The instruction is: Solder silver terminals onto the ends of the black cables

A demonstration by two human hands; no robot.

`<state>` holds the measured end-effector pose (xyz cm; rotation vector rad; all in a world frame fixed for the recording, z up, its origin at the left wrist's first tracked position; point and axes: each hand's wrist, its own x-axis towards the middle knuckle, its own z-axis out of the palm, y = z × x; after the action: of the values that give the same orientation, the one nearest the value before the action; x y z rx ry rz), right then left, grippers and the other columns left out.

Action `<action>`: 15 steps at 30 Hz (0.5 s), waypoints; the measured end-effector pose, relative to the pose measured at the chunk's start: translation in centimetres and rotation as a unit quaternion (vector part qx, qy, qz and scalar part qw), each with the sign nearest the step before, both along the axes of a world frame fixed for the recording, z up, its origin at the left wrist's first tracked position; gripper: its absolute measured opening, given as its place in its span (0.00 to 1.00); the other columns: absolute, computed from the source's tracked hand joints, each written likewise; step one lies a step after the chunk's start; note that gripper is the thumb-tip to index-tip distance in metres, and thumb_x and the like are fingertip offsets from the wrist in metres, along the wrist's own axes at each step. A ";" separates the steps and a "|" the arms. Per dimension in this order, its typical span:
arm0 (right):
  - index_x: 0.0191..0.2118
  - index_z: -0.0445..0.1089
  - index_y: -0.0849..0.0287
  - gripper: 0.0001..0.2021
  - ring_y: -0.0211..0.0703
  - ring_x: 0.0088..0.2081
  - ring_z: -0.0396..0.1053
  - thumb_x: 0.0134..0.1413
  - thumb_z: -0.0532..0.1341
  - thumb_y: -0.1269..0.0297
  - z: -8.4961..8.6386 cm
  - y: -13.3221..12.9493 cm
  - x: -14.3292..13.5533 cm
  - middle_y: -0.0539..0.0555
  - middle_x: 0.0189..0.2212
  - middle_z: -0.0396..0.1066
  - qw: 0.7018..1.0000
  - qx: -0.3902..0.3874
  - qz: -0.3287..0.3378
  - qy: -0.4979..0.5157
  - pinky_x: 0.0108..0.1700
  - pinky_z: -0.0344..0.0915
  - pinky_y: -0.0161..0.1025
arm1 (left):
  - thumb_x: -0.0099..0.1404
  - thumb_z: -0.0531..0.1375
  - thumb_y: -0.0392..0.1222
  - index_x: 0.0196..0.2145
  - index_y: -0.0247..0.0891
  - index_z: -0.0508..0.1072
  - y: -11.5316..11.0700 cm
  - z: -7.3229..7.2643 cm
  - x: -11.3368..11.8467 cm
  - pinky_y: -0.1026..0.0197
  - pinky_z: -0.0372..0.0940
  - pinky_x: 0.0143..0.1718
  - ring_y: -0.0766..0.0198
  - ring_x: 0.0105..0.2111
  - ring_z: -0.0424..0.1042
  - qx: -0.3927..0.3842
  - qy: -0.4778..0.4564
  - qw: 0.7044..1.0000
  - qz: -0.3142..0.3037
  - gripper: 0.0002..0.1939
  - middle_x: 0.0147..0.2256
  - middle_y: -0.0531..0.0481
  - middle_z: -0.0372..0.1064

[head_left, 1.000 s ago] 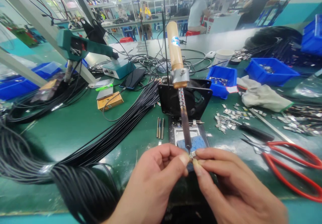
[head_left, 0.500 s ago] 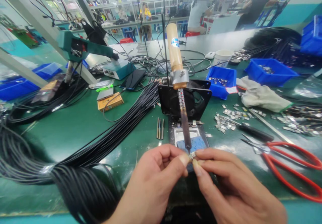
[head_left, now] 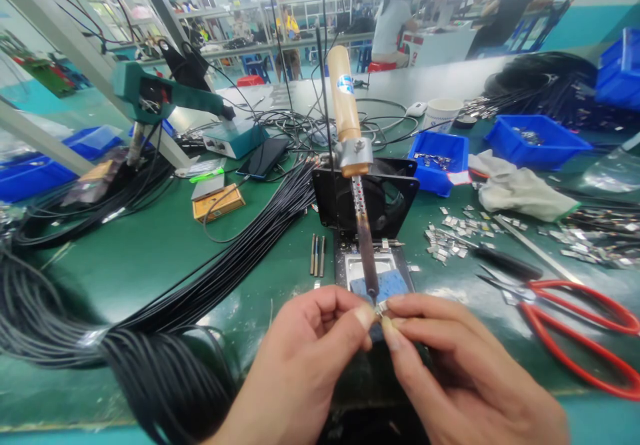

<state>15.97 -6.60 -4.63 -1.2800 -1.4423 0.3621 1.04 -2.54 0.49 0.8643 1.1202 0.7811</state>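
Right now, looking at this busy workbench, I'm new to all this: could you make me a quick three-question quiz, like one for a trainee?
1. Multiple choice: what does the right hand pinch?
a) a glove
b) a small metal piece
c) a paper cup

2. Fill in the blank: the soldering iron has its wooden handle at the top and its tip pointing ____.

3. True or false: the red-handled scissors lie to the left of the soldering iron.

Key: 1: b. 2: down. 3: false; they lie to its right.
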 end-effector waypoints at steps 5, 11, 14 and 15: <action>0.38 0.75 0.54 0.09 0.35 0.39 0.79 0.55 0.66 0.76 0.0 0.0 0.2 0.49 0.41 0.78 1.000 0.009 0.012 -0.016 0.43 0.75 0.28 | 0.68 0.65 0.42 0.29 0.35 0.76 -0.1 -0.2 0.0 0.69 0.58 0.30 0.68 0.28 0.61 -0.009 0.008 1.000 -0.001 0.10 0.26 0.54 0.68; 0.36 0.75 0.54 0.08 0.38 0.36 0.79 0.54 0.67 0.75 0.1 -0.2 -0.2 0.50 0.39 0.79 1.000 0.005 -0.001 0.013 0.39 0.76 0.30 | 0.67 0.65 0.42 0.29 0.34 0.77 -0.3 -0.1 -0.2 0.68 0.57 0.28 0.68 0.26 0.60 -0.012 0.013 1.000 -0.009 0.11 0.26 0.54 0.68; 0.33 0.74 0.53 0.05 0.37 0.33 0.78 0.56 0.66 0.71 0.5 -0.5 -0.3 0.49 0.37 0.79 0.997 -0.025 -0.029 0.070 0.37 0.76 0.29 | 0.66 0.66 0.43 0.29 0.35 0.78 -1.0 0.0 -0.2 0.67 0.58 0.30 0.67 0.27 0.61 -0.013 0.024 1.000 -0.008 0.10 0.26 0.54 0.68; 0.33 0.74 0.52 0.04 0.37 0.33 0.78 0.57 0.66 0.69 0.6 -0.6 -0.3 0.49 0.36 0.79 0.994 -0.039 -0.034 0.094 0.36 0.76 0.28 | 0.65 0.66 0.43 0.29 0.35 0.78 -1.2 0.0 -0.2 0.67 0.59 0.30 0.67 0.27 0.61 -0.011 0.025 1.000 -0.009 0.10 0.25 0.53 0.68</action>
<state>15.64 -7.22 -4.00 -1.3182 -1.2336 0.4834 0.81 -3.74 0.45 0.8783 1.1621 0.7346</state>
